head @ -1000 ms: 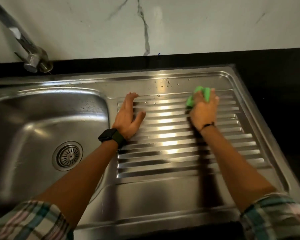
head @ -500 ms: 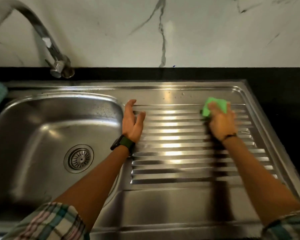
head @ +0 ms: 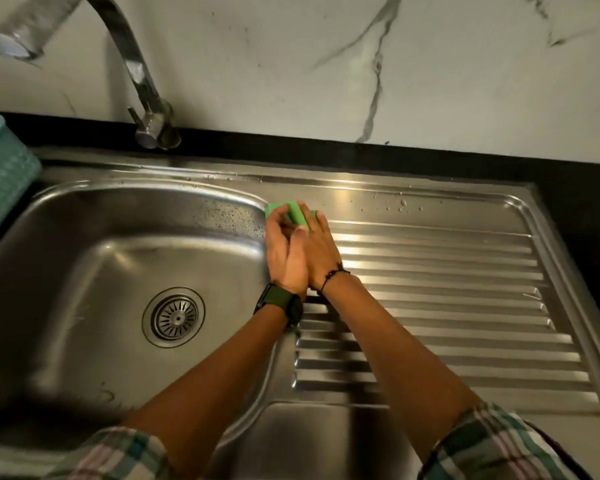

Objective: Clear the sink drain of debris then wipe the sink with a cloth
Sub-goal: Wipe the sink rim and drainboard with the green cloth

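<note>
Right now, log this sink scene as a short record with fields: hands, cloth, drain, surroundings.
left hand: on the green cloth, at the basin's right rim
right hand: beside the left, touching it, fingers over the cloth
green cloth: bunched under both hands, at the top left corner of the ribbed drainboard
drain strainer: in the basin floor, no debris visible on it
faucet: behind the basin, no water running
water droplets: on the flat strip above the ribs
teal basket: at the left edge

The faucet [head: 142,95] and teal basket [head: 0,181] crowd the basin's [head: 118,271] back-left; the ribbed drainboard [head: 447,289] lies open.
</note>
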